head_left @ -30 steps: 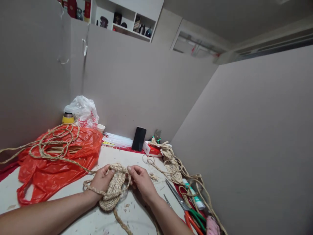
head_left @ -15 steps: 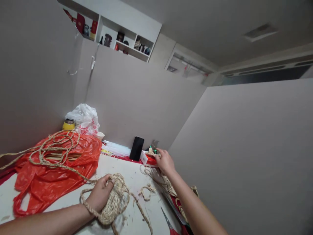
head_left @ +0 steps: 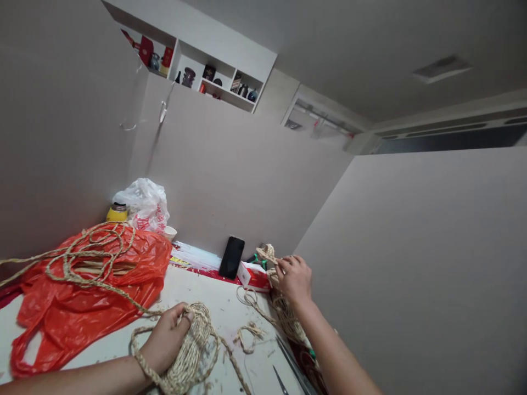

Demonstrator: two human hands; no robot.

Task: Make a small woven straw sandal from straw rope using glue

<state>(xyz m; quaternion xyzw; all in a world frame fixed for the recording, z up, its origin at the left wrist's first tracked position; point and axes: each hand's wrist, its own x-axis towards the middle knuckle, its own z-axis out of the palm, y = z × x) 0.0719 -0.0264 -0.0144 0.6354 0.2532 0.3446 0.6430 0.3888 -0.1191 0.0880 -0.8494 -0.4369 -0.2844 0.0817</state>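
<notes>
My left hand (head_left: 164,343) grips a flat coiled piece of braided straw rope (head_left: 193,345) on the white table (head_left: 222,299); a loop of the braid passes around my wrist. My right hand (head_left: 293,278) is stretched to the far right of the table and closes on a bundle of pale straw braid (head_left: 267,254) beside a red and white box (head_left: 253,275). More of that straw trails under my right forearm toward the table's near edge.
A red plastic bag (head_left: 86,291) with loose braid (head_left: 82,255) on it lies at the left. Behind it stand a yellow jar (head_left: 117,213), a white bag (head_left: 142,204) and a cup. A black phone (head_left: 231,257) leans on the wall. Scissors (head_left: 288,356) lie near the front right.
My right hand left the coiled piece, reached to the far right and took hold of the straw bundle, lifting its end. The left hand kept its hold. The view tilted upward.
</notes>
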